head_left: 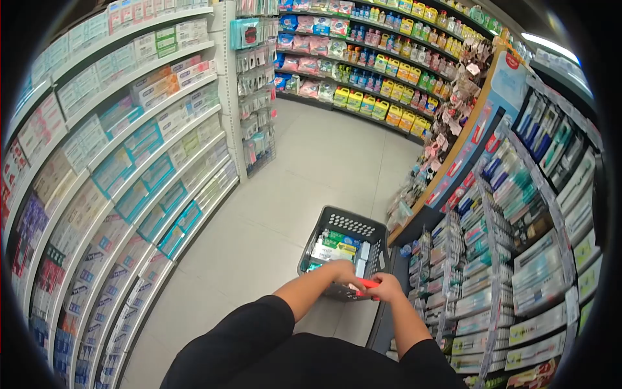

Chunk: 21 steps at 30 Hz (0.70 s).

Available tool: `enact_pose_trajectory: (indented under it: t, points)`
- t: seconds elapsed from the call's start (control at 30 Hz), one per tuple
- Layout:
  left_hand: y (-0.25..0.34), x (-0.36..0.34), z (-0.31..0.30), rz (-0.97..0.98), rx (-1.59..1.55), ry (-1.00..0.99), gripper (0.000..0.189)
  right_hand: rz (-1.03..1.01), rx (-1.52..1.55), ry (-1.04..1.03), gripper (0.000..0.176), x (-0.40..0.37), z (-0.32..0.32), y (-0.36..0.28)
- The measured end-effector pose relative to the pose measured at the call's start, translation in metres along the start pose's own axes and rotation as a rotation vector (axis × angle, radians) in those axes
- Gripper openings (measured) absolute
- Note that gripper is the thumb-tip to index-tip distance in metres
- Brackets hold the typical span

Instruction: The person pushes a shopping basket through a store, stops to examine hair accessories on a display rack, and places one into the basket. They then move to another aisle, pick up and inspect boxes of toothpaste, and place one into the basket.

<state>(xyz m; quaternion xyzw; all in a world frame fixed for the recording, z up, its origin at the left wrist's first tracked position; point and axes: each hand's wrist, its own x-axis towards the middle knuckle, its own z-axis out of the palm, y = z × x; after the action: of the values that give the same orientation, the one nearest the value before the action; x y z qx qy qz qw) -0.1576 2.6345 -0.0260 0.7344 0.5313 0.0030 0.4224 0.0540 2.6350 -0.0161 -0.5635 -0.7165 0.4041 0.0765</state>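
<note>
Both of my hands are at the near side of a dark grey shopping basket. My left hand is closed on the left part of the red handle, its fingers bent round it. On the right part of the same handle my right hand is closed too. Inside the basket lie several boxes, among them green and white packs and a pale box. My left forearm and hand hide part of the basket's near left side.
Shelves of boxed goods line the left. A rack of toothbrush packs rises close on the right, beside a wood-edged end panel. Shelves of bottles stand across the far end, beyond the tiled floor.
</note>
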Motion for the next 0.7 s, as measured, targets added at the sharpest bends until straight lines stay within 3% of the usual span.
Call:
enact_pose_trajectory:
  t: [0.07,0.2,0.3,0.4,0.7]
  points:
    - [-0.006,0.024,-0.023,0.014,0.096,0.046,0.077,-0.093,-0.094,0.064,0.042,0.032,-0.01,0.009]
    - [-0.008,0.068,-0.067,-0.008,0.08,-0.019,0.082,-0.039,-0.159,0.103,0.041,0.082,-0.042,-0.003]
    - [-0.022,0.103,-0.088,-0.026,0.077,0.041,0.084,-0.003,-0.166,0.105,0.061,0.13,-0.057,0.005]
    - [-0.032,0.134,-0.117,-0.029,0.082,0.114,0.085,-0.042,-0.222,0.132,0.055,0.168,-0.078,-0.006]
    - [-0.047,0.213,-0.206,-0.079,-0.091,-0.021,0.075,-0.104,-0.032,-0.058,0.056,0.295,-0.132,0.003]
